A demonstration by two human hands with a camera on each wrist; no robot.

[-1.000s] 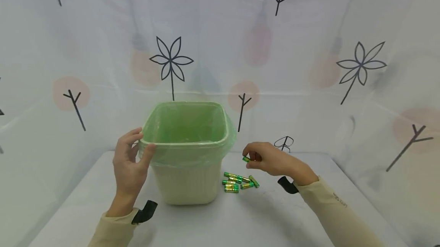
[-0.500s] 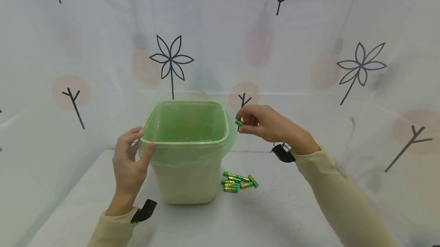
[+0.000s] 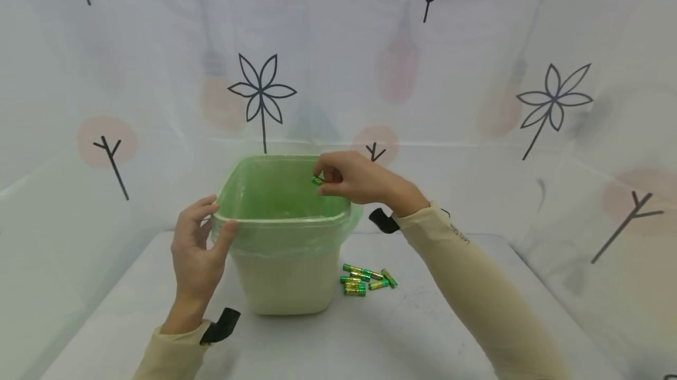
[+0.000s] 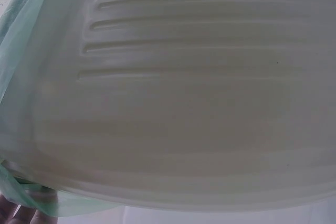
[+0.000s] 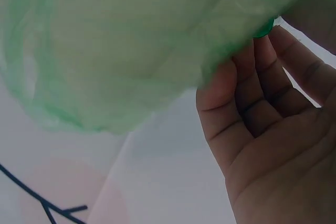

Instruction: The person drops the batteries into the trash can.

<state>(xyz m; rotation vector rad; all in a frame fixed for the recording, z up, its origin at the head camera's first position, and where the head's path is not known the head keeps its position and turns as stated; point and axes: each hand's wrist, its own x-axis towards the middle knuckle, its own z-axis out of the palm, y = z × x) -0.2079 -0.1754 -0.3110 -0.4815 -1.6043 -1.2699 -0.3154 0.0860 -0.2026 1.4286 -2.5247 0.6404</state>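
A cream trash bin [image 3: 288, 286] stands on the table, lined with a thin green bag [image 3: 293, 242] folded over its rim. My left hand [image 3: 198, 259] holds the bin's near left corner, thumb on the front of the rim and fingers along the left side. In the left wrist view the ribbed bin wall [image 4: 199, 114] fills most of the picture. Over the right part of the bin opening, my right hand [image 3: 359, 177] pinches a small green-and-gold battery [image 3: 317, 180] between thumb and fingers. The right wrist view shows the battery's green end [image 5: 264, 28], partly hidden by the bag.
Several green-and-gold batteries [image 3: 355, 283] lie in a loose cluster on the white table [image 3: 423, 327], right of the bin. A patterned white curtain [image 3: 449, 151] hangs behind and around the table.
My right hand has lifted the battery from near the cluster and carried it up and left over the bin. My left hand has stayed at the rim.
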